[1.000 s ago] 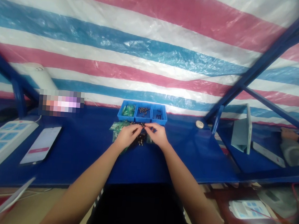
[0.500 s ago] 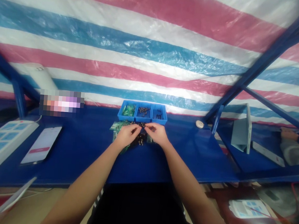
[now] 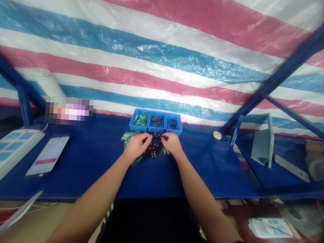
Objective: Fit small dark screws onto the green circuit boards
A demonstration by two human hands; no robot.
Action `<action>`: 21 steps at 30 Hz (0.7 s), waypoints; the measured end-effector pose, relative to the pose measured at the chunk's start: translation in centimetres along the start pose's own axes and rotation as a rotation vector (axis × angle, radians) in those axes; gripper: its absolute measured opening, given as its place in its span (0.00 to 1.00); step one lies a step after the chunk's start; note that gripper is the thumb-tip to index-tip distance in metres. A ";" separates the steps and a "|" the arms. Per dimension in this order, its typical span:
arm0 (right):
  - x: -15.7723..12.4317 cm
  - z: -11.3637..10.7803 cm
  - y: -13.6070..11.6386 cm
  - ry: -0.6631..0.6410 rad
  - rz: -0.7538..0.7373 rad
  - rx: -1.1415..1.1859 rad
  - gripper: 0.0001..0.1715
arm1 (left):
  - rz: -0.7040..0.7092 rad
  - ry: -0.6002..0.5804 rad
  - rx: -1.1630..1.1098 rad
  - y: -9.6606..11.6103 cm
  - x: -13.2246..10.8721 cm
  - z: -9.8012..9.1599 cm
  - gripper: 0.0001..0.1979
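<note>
My left hand (image 3: pixel 137 145) is closed in a pinch over a heap of small dark parts with metal tips (image 3: pixel 152 150). Opposite it, my right hand (image 3: pixel 172 143) also pinches, its fingertips a short gap from the left ones. Whatever sits between the fingers is too small to make out. Green plastic packets (image 3: pixel 126 136) lie beside and under my left hand. Just beyond both hands stands a blue tray (image 3: pixel 155 130) with three compartments: green packets at left, small metal pieces in the middle, a few black pieces at right.
A phone (image 3: pixel 48 156) and a large white power strip (image 3: pixel 10 154) lie on the blue table at left. A round white object (image 3: pixel 217 135) is at right, near a blue post (image 3: pixel 236 129). Past it stand a tablet-like panel (image 3: pixel 262 142) and another person's hand (image 3: pixel 315 146).
My hands have moved slightly apart at the fingertips. The whole view has shifted a little to the right; the tray and heap look otherwise the same.
</note>
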State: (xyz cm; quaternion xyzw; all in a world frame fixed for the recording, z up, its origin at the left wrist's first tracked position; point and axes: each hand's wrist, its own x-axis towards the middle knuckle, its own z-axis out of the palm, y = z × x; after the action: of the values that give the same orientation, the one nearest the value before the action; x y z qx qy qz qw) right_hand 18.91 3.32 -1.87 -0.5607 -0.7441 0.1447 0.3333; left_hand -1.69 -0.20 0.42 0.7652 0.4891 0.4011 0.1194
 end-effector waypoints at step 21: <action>-1.8 -1.0 -2.7 0.053 -0.207 0.310 0.11 | 0.055 -0.050 -0.041 -0.6 0.1 0.6 0.13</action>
State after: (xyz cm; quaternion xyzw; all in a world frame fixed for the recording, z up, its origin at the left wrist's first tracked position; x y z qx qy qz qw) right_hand 17.91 0.61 -0.13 -0.4266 -0.7576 0.2077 0.4482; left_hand -1.58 0.29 -0.27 0.7857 0.4565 0.3947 0.1361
